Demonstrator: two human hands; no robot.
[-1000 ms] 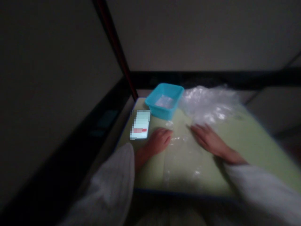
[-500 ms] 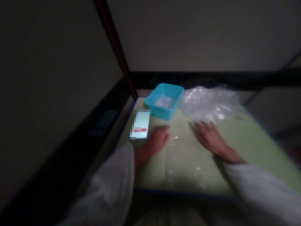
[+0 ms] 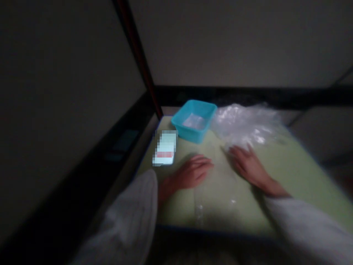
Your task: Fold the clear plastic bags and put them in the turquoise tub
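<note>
A clear plastic bag (image 3: 216,195) lies flat on the pale green tabletop (image 3: 176,213), its near end close to the front edge. My left hand (image 3: 196,171) rests on the bag's left side, fingers stretched to the right. My right hand (image 3: 248,163) lies at the bag's upper right, fingers spread and pointing away from me. The picture is dim and soft, so the bag's outline is faint.
A turquoise plastic basket (image 3: 190,133) stands at the back left with whitish plastic inside. To its right is a heap of crumpled clear plastic (image 3: 245,123). A lit phone (image 3: 165,149), its screen blurred out, lies near the left edge. Walls rise behind and left.
My left hand has slid right and slightly nearer, over the bag, its fingers now straighter. The right hand has stayed nearly where it was. The view has tipped slightly.
</note>
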